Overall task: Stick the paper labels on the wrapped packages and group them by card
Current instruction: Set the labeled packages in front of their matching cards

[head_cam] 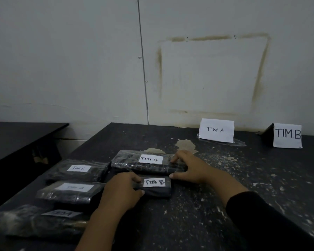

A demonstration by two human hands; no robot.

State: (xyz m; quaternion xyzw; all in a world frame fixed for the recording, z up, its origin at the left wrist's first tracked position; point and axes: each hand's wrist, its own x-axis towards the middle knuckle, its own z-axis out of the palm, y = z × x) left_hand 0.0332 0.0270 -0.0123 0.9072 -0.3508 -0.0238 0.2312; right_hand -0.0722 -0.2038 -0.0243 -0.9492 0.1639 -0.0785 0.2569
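Observation:
Several black wrapped packages lie on the left half of a dark table. My left hand grips the left end of a small package labelled TIM B. My right hand holds the right end of a longer package labelled TIM B just behind it. Two packages labelled TIM A lie further left, one behind the other. A bulkier package with a dim, unreadable label sits at the near left. Two cards stand at the back: TIM A and TIM B.
The table top is scuffed with pale flaked patches. A white wall rises directly behind the cards. A second dark table stands to the left across a gap. The table's left edge runs close beside the packages.

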